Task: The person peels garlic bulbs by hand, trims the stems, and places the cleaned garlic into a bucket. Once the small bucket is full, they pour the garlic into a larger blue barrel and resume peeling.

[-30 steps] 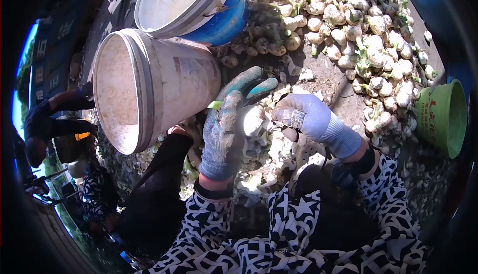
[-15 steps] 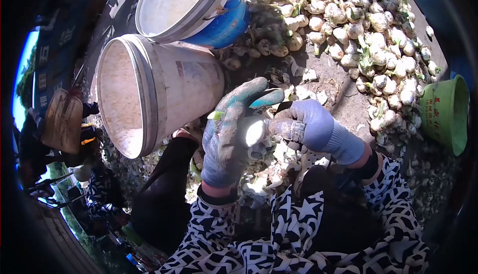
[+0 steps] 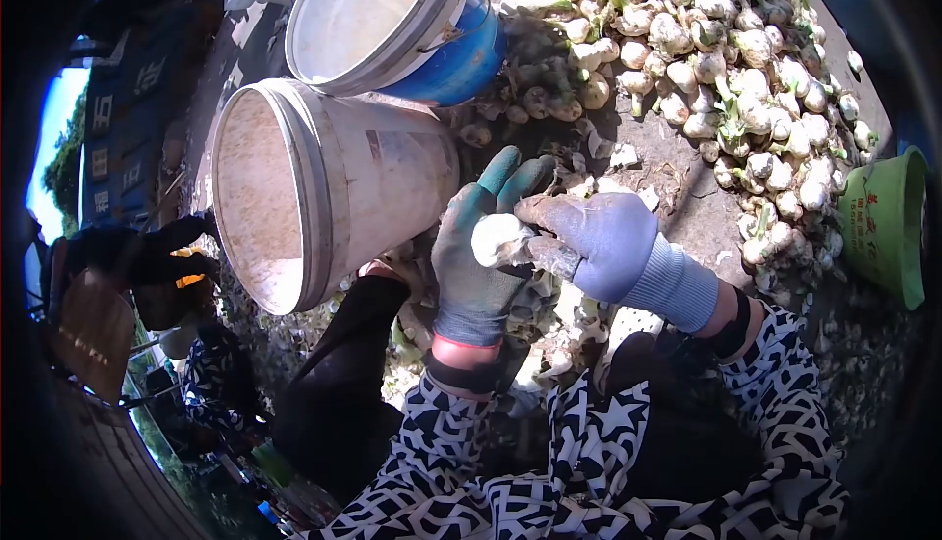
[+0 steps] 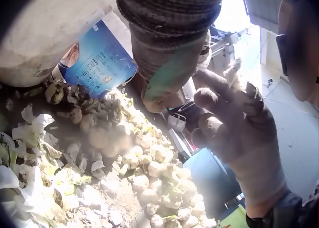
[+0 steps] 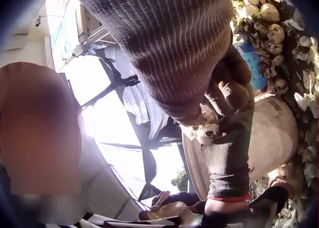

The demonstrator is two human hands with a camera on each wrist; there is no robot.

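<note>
A whitish garlic bulb (image 3: 498, 240) with ragged papery skin sits between the two gloved hands in the head view. My right hand (image 3: 603, 243), in a grey-lavender glove with a dirty wrapping on one digit, pinches the bulb at its right side. Under and beside it, my left hand (image 3: 478, 270) has its palm turned up and its green-tipped fingers stretched out straight. From the right wrist, the bulb's loose skin (image 5: 203, 132) shows against the left glove. Peelings (image 3: 549, 334) lie beneath both hands.
A big pile of garlic bulbs (image 3: 706, 69) spreads ahead on the right. One dirty white bucket (image 3: 388, 172) lies tipped on its side left of my hands, against a blue bucket (image 3: 451, 59). A green bucket (image 3: 873, 221) stands far right. Another person's dark sleeve (image 3: 118, 256) shows left.
My right hand has come left onto the garlic bulb and now pinches it. My left palm has turned upward with its fingers straight. The green bit at the left glove no longer shows.
</note>
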